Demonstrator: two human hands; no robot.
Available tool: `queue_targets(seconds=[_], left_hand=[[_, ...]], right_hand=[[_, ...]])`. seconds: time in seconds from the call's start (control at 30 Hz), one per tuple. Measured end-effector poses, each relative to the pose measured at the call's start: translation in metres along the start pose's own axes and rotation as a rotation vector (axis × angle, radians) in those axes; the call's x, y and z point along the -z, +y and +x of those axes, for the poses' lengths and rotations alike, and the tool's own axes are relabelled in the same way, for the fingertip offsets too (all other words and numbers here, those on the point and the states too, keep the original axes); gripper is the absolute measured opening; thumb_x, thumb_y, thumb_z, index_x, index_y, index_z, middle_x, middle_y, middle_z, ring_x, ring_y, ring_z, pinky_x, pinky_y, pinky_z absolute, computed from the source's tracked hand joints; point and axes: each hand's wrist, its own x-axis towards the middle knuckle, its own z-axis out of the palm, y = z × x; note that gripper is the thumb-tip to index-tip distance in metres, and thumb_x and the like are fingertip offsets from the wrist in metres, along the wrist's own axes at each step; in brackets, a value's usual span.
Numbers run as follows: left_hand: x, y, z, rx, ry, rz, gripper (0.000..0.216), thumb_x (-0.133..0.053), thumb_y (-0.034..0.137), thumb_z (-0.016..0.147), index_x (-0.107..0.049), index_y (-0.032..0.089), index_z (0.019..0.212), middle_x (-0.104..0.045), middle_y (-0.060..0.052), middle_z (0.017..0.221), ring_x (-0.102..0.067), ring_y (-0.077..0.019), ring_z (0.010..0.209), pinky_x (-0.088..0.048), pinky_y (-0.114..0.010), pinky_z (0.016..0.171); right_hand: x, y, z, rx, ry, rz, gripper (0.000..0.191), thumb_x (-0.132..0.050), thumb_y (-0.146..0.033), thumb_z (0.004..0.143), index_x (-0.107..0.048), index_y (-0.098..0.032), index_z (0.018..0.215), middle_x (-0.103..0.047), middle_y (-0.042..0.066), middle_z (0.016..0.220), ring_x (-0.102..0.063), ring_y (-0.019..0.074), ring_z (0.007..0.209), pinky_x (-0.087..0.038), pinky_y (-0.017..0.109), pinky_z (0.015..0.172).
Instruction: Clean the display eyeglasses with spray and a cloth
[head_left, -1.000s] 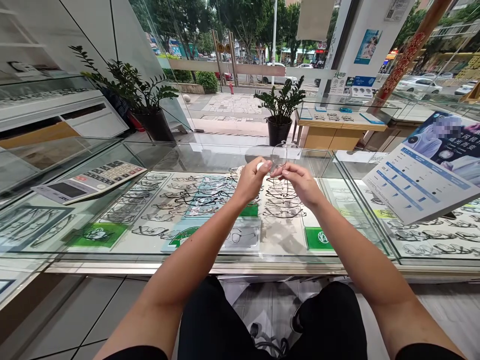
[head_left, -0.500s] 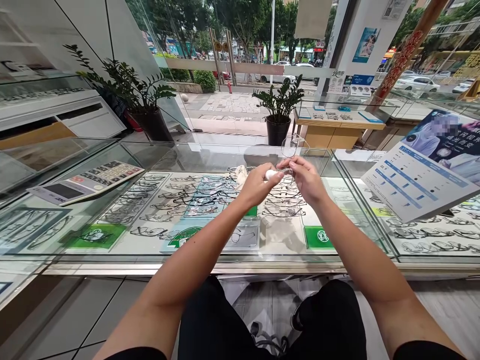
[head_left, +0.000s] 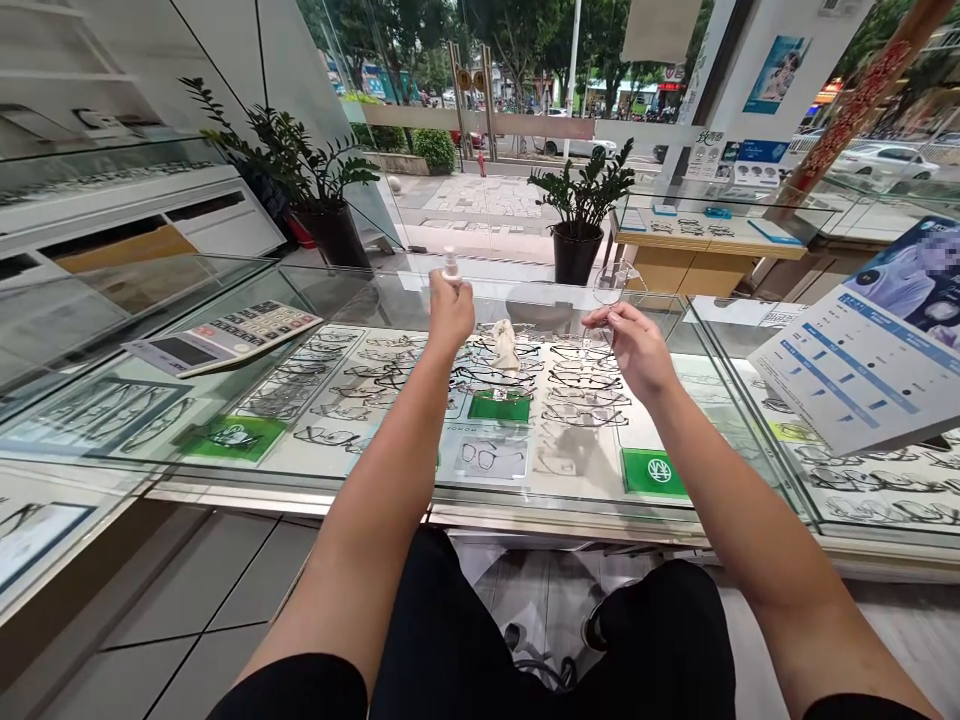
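Note:
My left hand (head_left: pixel 451 312) is wrapped round a small spray bottle (head_left: pixel 450 264), whose white top shows above the fist; the rest is hidden by the fingers. Off to the right, my right hand (head_left: pixel 634 345) pinches a pair of thin-framed eyeglasses (head_left: pixel 619 284) by one side, lenses raised above the fingers. A crumpled cream cloth (head_left: pixel 505 345) lies on the glass counter between the hands. Beneath the glass are rows of eyeglass frames (head_left: pixel 585 380).
A calculator (head_left: pixel 225 335) rests on the counter at left. On the right stands a printed display card (head_left: pixel 862 350). Beyond the counter are two potted plants, one on the left (head_left: pixel 330 235) and one nearer the middle (head_left: pixel 577 250), before a glass front.
My hands have come apart: the left has moved left and away from the eyeglasses with the spray bottle now upright. The right still holds the eyeglasses. The view has shifted slightly.

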Motion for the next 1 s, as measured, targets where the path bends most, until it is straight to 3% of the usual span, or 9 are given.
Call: queue_targets(seconds=[0.07,0.2,0.4,0.6,0.8,1.0], left_hand=[[0.006,-0.01,0.008,0.013,0.008,0.124,0.014,-0.067,0.017,0.101,-0.056,0.024,0.105,-0.064,-0.016,0.128,-0.061,-0.0344,0.131,-0.044,-0.05,0.119],[0.012,-0.017,0.007,0.04,-0.022,0.234,0.014,-0.073,0.023,0.099,-0.058,0.025,0.098,-0.071,-0.014,0.116,-0.065,-0.0365,0.126,-0.046,-0.052,0.115],[0.012,-0.021,0.005,0.061,-0.02,0.27,0.024,-0.076,0.022,0.096,-0.061,0.023,0.114,-0.075,-0.017,0.132,-0.07,-0.0343,0.126,-0.05,-0.046,0.11],[0.012,-0.022,0.004,0.082,-0.066,0.422,0.016,-0.075,0.018,0.096,-0.065,0.022,0.108,-0.079,-0.02,0.13,-0.069,-0.0422,0.13,-0.048,-0.053,0.109],[0.012,-0.015,0.0,0.15,-0.09,0.555,0.03,-0.077,0.016,0.096,-0.066,0.018,0.124,-0.079,-0.026,0.133,-0.066,-0.0469,0.139,-0.045,-0.057,0.114],[0.013,-0.008,-0.003,0.205,-0.134,0.663,0.037,-0.072,0.021,0.102,-0.065,0.019,0.137,-0.079,-0.021,0.138,-0.069,-0.0445,0.139,-0.048,-0.054,0.115]], right_hand=[[0.001,0.002,0.001,0.0,-0.002,-0.013,0.027,-0.077,-0.056,0.09,-0.069,-0.03,0.089,-0.079,0.005,0.108,-0.073,0.0286,0.115,-0.058,0.047,0.103],[0.003,0.003,0.001,0.002,-0.013,-0.025,0.03,-0.076,-0.058,0.091,-0.067,-0.03,0.09,-0.078,0.005,0.104,-0.073,0.0296,0.115,-0.057,0.047,0.102],[0.002,0.002,0.0,-0.039,-0.005,0.039,0.025,-0.08,-0.053,0.088,-0.073,-0.029,0.09,-0.079,0.005,0.103,-0.072,0.0275,0.111,-0.056,0.043,0.096],[0.0,0.002,-0.001,-0.028,-0.012,0.033,0.027,-0.08,-0.054,0.089,-0.072,-0.029,0.09,-0.081,0.005,0.104,-0.074,0.0277,0.112,-0.057,0.043,0.096],[0.0,0.004,-0.001,-0.028,-0.023,0.089,0.024,-0.083,-0.051,0.09,-0.076,-0.028,0.09,-0.081,0.004,0.101,-0.073,0.0256,0.107,-0.055,0.04,0.093],[0.0,0.003,-0.001,-0.026,-0.01,0.119,0.024,-0.086,-0.05,0.09,-0.076,-0.029,0.086,-0.08,0.002,0.1,-0.072,0.0241,0.107,-0.054,0.039,0.095]])
